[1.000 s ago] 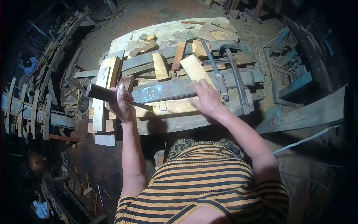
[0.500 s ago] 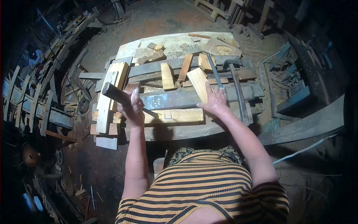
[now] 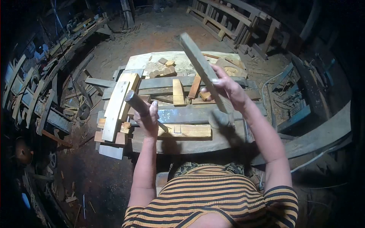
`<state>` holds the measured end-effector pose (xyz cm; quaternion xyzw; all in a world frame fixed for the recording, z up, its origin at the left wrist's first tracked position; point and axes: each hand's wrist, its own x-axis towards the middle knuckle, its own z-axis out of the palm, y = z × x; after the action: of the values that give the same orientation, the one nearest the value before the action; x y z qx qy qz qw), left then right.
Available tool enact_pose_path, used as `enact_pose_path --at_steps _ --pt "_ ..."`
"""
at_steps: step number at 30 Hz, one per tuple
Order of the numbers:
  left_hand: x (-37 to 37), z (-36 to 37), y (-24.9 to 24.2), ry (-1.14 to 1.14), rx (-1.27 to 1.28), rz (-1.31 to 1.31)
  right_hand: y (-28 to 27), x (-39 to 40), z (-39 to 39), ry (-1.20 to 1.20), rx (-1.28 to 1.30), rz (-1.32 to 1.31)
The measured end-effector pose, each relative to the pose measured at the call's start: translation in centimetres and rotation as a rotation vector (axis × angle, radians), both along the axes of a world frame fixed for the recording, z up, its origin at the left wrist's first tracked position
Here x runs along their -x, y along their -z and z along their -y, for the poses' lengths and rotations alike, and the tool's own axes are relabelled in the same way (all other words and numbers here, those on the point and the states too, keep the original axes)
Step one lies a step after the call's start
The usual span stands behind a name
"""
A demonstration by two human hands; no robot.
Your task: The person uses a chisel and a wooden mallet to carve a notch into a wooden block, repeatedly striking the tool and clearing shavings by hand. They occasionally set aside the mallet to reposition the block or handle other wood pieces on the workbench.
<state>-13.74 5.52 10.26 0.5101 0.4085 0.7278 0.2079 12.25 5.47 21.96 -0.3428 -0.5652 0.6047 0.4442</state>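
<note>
My left hand (image 3: 147, 119) is closed round a chisel (image 3: 137, 102) with a thick, dark handle tilted up to the left. Its narrow blade slants down to a pale board (image 3: 192, 131) at the bench's near side, beside a rectangle drawn on the wood. My right hand (image 3: 230, 89) grips a long piece of wood (image 3: 201, 60), raised above the bench and slanting up and away to the left. The face of that piece turned to me is in shade. Its lower end is near a dark, rounded patch that I cannot make out.
Planks make up the low bench (image 3: 182, 114). Long boards (image 3: 116, 106) are stacked at its left, and a short light block (image 3: 178, 92) lies mid-bench. Wood offcuts (image 3: 163, 70) lie toward the back. Timber and scraps surround the bench; a curved plank (image 3: 323, 127) stands at right.
My right hand has lifted the wood piece off the bench and holds it up. My left hand keeps the chisel at the marked board. The view has shifted slightly.
</note>
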Motion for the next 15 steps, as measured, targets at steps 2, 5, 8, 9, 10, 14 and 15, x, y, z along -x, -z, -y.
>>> enact_pose_path --at_steps 2,5,8,9,10,14,15 --pt "0.2 0.1 -0.1 0.016 0.016 0.057 -1.3 2.1 0.6 -0.084 0.008 -0.023" --pt "0.3 0.1 0.3 -0.114 0.071 -0.157 1.2 4.1 -0.2 -0.233 0.316 -0.075" --pt "0.3 0.3 0.2 -0.116 0.004 -0.169 2.8 6.5 -0.2 -0.133 0.425 -0.113" --pt "0.2 0.5 0.0 -0.076 0.053 -0.110 2.3 6.9 -0.5 -0.148 0.376 -0.126" --pt "0.1 0.5 0.0 -0.077 0.051 -0.111 1.5 7.1 -0.8 -0.162 0.329 -0.140" --pt "-0.4 0.6 -0.2 -0.067 0.038 -0.096 -4.1 7.2 -0.2 -0.386 0.129 -0.215" --pt "-0.5 0.6 -0.1 -0.056 0.061 -0.091 -3.8 7.2 -0.2 -0.386 0.126 -0.211"
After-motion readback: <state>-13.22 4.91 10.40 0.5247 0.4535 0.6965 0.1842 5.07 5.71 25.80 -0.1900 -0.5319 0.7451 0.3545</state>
